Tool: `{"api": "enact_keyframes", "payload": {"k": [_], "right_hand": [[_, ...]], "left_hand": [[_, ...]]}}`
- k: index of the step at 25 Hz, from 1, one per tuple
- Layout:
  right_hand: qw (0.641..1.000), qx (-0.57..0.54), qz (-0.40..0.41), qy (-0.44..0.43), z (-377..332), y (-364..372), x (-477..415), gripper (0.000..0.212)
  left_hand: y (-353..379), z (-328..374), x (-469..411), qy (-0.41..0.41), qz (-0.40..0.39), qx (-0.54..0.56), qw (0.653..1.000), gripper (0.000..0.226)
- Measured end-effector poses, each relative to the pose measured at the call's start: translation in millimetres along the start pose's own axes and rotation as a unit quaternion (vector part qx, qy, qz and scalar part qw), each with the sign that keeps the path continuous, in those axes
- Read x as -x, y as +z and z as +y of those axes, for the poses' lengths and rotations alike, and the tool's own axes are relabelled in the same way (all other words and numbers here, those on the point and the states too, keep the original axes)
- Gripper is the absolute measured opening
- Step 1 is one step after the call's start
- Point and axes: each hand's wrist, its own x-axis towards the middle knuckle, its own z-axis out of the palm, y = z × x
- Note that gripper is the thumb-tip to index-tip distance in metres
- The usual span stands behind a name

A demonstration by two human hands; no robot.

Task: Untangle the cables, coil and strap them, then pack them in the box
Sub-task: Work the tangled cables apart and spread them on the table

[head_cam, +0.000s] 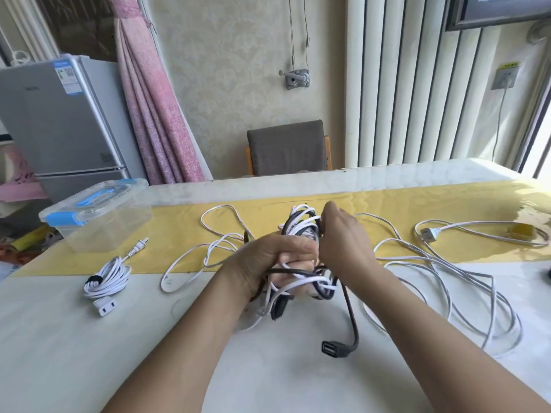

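Black and white cables (301,225) are held in a messy bunch above the table (89,353). The bunch is gripped in the middle by the left hand (268,257), with fingers curled tight round it. The top loops are pinched by the right hand (343,239). Below the hands, a black socket end (330,349) is seen down by the table. To the right, loose white cable (447,281) is spread out. To the left, a coiled white cable (107,277) is tied with a black strap (92,280). Further left and back, the clear box (98,216) is seen with its lid on.
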Motion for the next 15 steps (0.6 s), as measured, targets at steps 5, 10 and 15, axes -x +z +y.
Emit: {"api": "enact_keyframes", "payload": {"k": [5,10,15], "right_hand": [[0.997,0.012,0.051,0.053,24,-11,-15,0.011],[0.974,-0.223,0.046,-0.001,3,-17,-9,0.029],[0.742,-0.633,-0.160,0.155,-2,-21,-3,0.013]], "left_hand": [[-29,21,4,0.066,0.412,-0.473,0.776,0.024],[-58,22,4,0.276,0.611,-0.583,0.458,0.039],[-67,14,10,0.307,0.487,-0.582,0.574,0.057]]}}
